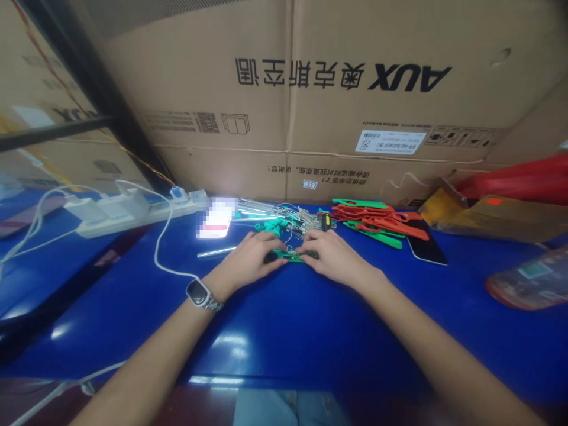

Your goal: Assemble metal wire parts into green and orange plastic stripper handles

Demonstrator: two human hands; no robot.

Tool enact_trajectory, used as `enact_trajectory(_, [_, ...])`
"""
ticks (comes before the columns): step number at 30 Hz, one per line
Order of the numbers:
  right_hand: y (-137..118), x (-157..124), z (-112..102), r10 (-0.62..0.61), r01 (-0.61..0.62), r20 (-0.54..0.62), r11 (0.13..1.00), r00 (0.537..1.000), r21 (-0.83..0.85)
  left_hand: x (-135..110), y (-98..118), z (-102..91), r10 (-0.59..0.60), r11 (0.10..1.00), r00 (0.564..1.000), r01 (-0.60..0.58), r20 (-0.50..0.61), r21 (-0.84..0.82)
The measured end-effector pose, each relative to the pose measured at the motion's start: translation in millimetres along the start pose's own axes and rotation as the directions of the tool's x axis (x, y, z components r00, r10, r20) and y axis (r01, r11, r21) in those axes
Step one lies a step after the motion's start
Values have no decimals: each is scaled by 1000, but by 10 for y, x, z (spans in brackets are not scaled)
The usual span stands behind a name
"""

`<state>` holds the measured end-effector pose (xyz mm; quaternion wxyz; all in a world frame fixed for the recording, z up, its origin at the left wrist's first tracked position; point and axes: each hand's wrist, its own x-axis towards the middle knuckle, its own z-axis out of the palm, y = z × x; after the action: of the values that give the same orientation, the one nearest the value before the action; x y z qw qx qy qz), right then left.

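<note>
A carton (328, 35) with upside-down "AUX" lettering stands behind a blue table (288, 331). Before the carton, the left hand (255, 258) and right hand (331, 255) pinch a green piece (293, 257), its long axis running left-right, parallel to the carton.

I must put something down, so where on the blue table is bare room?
Between the left forearm and right forearm, the blue table is bare. Another patch lies between the right forearm, dark phone and clear container. Crowded: beyond the left hand and right hand, where wires lie beside orange and green parts.
</note>
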<state>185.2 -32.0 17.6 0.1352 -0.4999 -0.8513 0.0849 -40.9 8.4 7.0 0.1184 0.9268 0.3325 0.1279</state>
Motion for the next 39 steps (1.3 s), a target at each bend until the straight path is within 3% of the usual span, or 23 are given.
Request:
enact_trajectory(29, [-159, -19, -19, 51, -48, 17, 987, 999, -154, -17, -12, 2, 4, 1000, 1000, -4, -13, 7])
enact_trajectory(39, [-5, -28, 91, -43, 45, -46, 998, 998, 53, -12, -50, 5, 3, 1000, 1000, -3, -12, -23])
